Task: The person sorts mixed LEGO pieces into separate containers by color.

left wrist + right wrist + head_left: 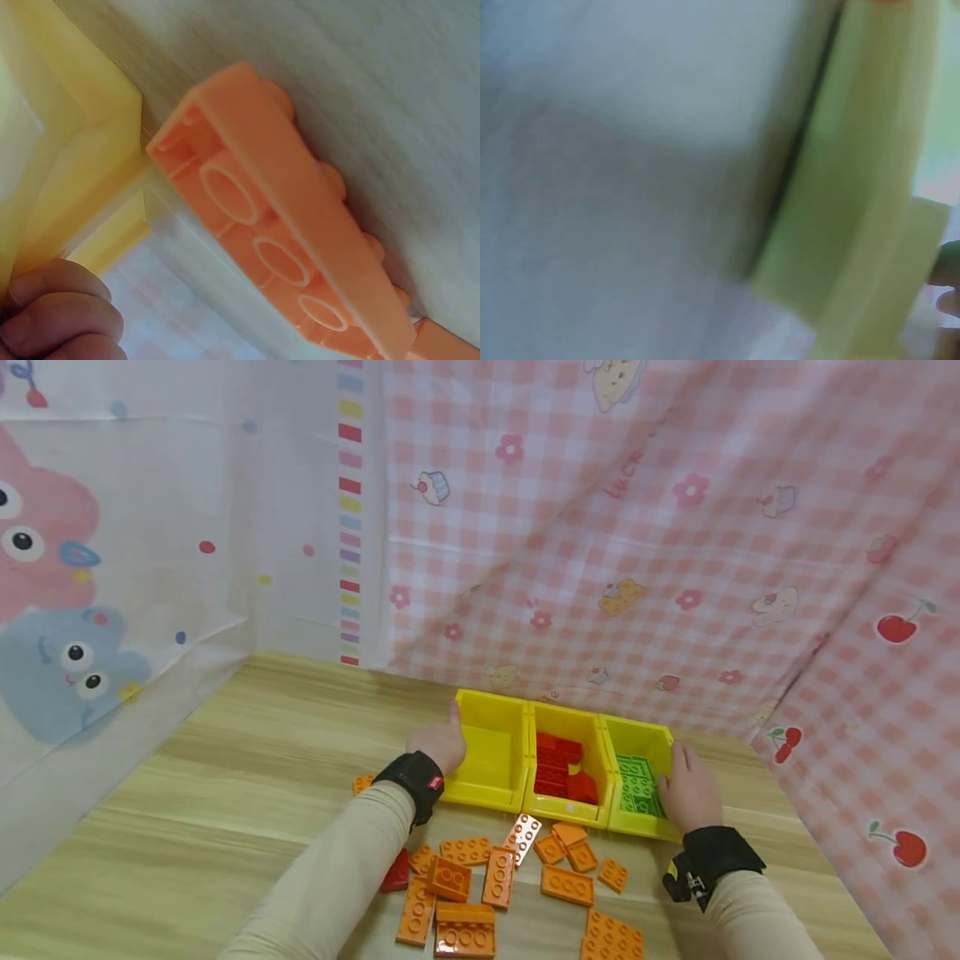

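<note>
Three yellow bins stand joined in a row at the table's back. My left hand (438,745) grips the outer side of the left bin (489,797), which has nothing in it; the curled fingers (64,307) show beside the yellow plastic in the left wrist view. Red building bricks (553,764) lie in the middle bin (566,810). At the other end, my right hand (692,789) holds the outer wall of the right bin (647,824), which contains green building bricks (637,785). The right wrist view is blurred and shows only a few fingertips.
Several orange building bricks (498,877) are scattered in front of the bins, between my forearms. A red brick (396,872) lies partly behind my left sleeve, and one orange brick (362,783) sits left of my wrist. Behind the bins hangs a pink checked cloth (570,568).
</note>
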Available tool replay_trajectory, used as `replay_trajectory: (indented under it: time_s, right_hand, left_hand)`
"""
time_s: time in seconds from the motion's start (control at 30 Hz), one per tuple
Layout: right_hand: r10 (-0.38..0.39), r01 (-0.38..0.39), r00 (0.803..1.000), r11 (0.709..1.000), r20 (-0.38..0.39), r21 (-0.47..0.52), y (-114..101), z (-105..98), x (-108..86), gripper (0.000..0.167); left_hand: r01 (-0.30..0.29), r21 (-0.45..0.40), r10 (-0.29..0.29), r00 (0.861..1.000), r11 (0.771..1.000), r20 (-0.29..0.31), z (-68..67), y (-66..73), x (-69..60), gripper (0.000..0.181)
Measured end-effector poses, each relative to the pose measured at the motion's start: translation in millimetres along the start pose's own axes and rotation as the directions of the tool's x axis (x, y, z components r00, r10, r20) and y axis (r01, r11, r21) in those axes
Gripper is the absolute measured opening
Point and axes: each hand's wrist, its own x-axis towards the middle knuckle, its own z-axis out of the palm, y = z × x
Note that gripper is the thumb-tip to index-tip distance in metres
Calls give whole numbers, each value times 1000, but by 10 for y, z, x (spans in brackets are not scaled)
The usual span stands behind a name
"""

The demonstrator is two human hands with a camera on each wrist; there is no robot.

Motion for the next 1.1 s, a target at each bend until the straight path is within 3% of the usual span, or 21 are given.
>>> replay_trajectory:
  time_s: [0.13,0.2,0.37,0.47,0.6,0.7,0.87,1.0,1.1]
  right_hand:
    - [76,-88,985,994,152,72,58,29,16,55]
    - [114,-132,976,987,188,86,53,42,36,55]
    - [144,-159,975,984,171,78,-23,87,59,54]
    - [141,-157,976,984,169,86,-51,123,43,54]
    - [145,-165,971,982,188,93,-38,168,8,54]
    - [138,-160,970,982,199,100,-13,180,-6,53]
    - [119,-144,973,983,197,118,38,158,-7,52]
    - [110,-133,977,984,184,119,72,122,-12,53]
    - [91,-109,982,988,164,109,77,89,-20,54]
  left_hand:
    - [-10,-43,10,1000,999,-2,-48,-52,-1,63]
    - [-30,-52,30,1000,998,1,-75,-75,11,64]
    - [-50,-66,54,997,997,62,-122,-159,41,68]
    - [-62,-137,79,990,989,117,-115,-236,57,75]
    - [-161,-249,205,965,955,161,-111,-386,60,74]
    - [-253,-253,289,950,934,117,-134,-566,18,69]
    - [-331,-92,329,944,939,-34,-189,-970,-183,56]
    - [-396,56,400,908,917,-124,-200,-1267,-458,40]
    - [-469,129,486,860,873,-159,-167,-1377,-743,33]
